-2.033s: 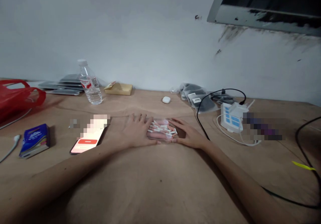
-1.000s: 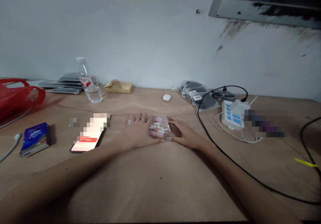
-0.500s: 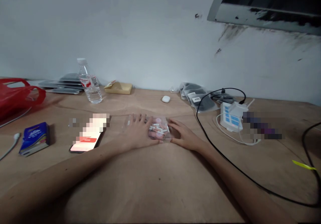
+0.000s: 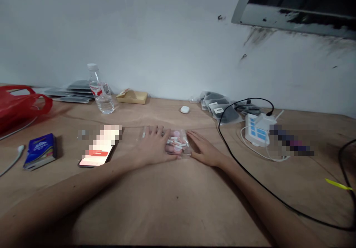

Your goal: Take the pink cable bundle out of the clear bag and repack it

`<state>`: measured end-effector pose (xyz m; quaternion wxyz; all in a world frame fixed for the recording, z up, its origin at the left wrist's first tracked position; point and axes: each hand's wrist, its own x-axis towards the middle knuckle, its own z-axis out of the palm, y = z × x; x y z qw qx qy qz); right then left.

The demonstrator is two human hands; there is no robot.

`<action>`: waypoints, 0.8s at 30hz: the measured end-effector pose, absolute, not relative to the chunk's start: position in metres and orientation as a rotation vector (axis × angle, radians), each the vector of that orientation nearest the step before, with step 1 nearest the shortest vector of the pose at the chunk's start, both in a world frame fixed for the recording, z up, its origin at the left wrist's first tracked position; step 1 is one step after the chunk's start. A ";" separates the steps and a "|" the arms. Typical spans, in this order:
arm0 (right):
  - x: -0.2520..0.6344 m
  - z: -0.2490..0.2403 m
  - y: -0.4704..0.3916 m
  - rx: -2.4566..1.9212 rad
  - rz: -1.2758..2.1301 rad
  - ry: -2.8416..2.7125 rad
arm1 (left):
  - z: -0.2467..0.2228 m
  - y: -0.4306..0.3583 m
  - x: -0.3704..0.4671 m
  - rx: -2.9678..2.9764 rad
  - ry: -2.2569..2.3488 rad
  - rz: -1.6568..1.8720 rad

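A clear plastic bag (image 4: 178,143) holding several small pink and white pieces lies flat in the middle of the wooden table (image 4: 178,218); the kind of the pieces is too small to tell. My left hand (image 4: 155,146) rests palm down over the bag's left part, fingers spread, hiding much of it. At the bag's right edge, my right hand (image 4: 204,148) lies with its fingers stretched out and its thumb apart. Its fingertips are at or against the edge of the bag.
To the left are a lit phone (image 4: 101,146), a blue tissue pack (image 4: 40,151), a water bottle (image 4: 101,90) and a red bag (image 4: 19,105). A white case (image 4: 185,109) and a cardboard box (image 4: 133,97) stand behind. Right are grey packets (image 4: 222,109), a power strip (image 4: 256,131) and a black cable (image 4: 244,170).
My right hand's fingers lie flatter and closer together beside the bag. My left hand stays on it. The whole view has shifted very slightly.
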<state>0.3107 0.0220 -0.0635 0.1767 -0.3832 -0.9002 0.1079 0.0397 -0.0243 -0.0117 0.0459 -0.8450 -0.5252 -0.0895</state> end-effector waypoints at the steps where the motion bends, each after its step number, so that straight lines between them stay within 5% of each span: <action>1: 0.311 -0.063 0.021 -1.082 0.305 -2.551 | -0.011 -0.024 0.040 -2.583 -1.607 -0.271; 24: 0.301 -0.055 0.013 -0.961 0.247 -2.407 | -0.011 -0.024 0.040 -2.612 -1.634 -0.296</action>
